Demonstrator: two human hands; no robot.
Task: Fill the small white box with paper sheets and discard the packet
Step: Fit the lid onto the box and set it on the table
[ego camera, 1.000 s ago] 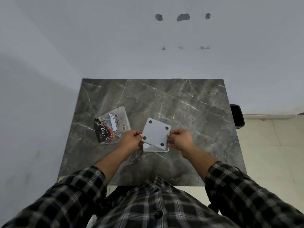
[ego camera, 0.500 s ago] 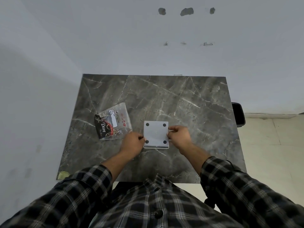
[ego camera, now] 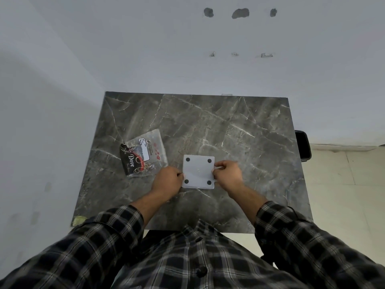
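Note:
The small white box [ego camera: 198, 171] lies flat on the dark marble table [ego camera: 229, 130], its upper face showing a black dot near each corner. My left hand [ego camera: 167, 180] grips its left edge and my right hand [ego camera: 228, 174] grips its right edge. What is inside the box is hidden. The plastic packet [ego camera: 143, 156], clear with a black and red printed part and a white label, lies flat on the table just left of the box, close to my left hand but not touched.
A black bin [ego camera: 303, 146] stands on the floor beyond the table's right edge. A white wall runs behind and to the left of the table. A small greenish scrap [ego camera: 79, 220] sits at the table's near left corner.
The white square piece I held tilted above the box has been lowered flat and squared onto it. Both hands stay on its sides. The packet has not moved.

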